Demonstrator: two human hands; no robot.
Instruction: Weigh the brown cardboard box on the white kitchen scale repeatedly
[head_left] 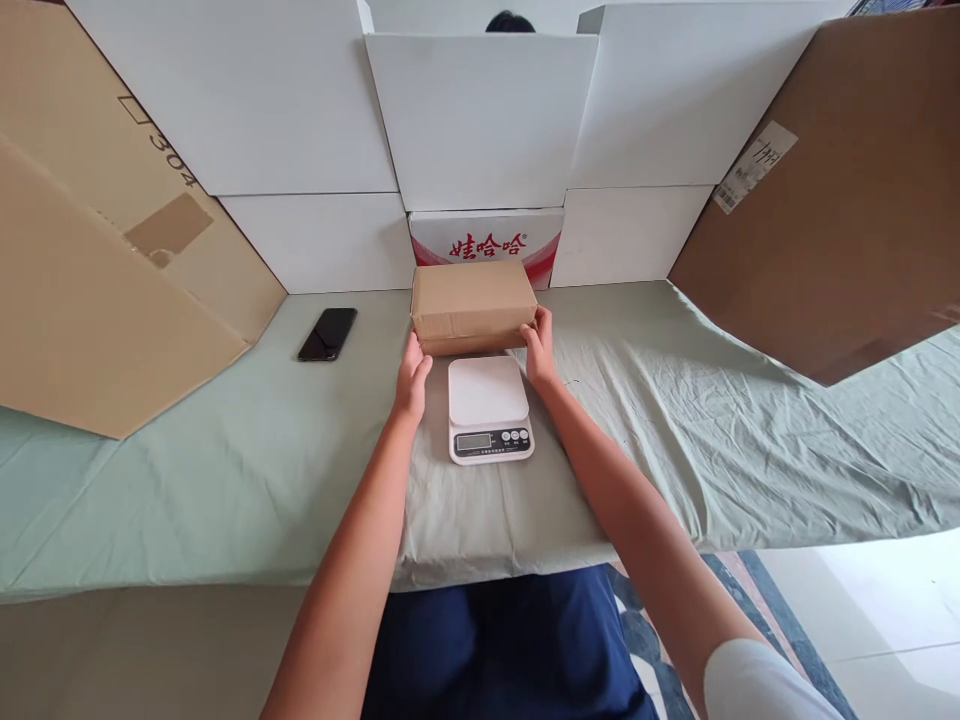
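A small closed cardboard box (474, 295) is gripped at both ends, just behind the scale. At its left end is my left hand (411, 377), thumb toward the front and the other fingers partly hidden by the box. My right hand (538, 347) clasps the opposite end, with the thumb on the front face. Between my wrists, on the cloth, lies a white kitchen scale (489, 392) with nothing on its plate. Its small display looks blank, beside several round buttons. Whether the box touches the table I cannot tell.
A black smartphone (328, 334) lies left of the box on the pale green tablecloth (225, 480). White panels (484, 120) and a printed white-and-red carton (487, 232) stand along the back. Large brown cardboard sheets flank the left (135, 270) and right (832, 230). Part of a person's head (511, 21) shows behind.
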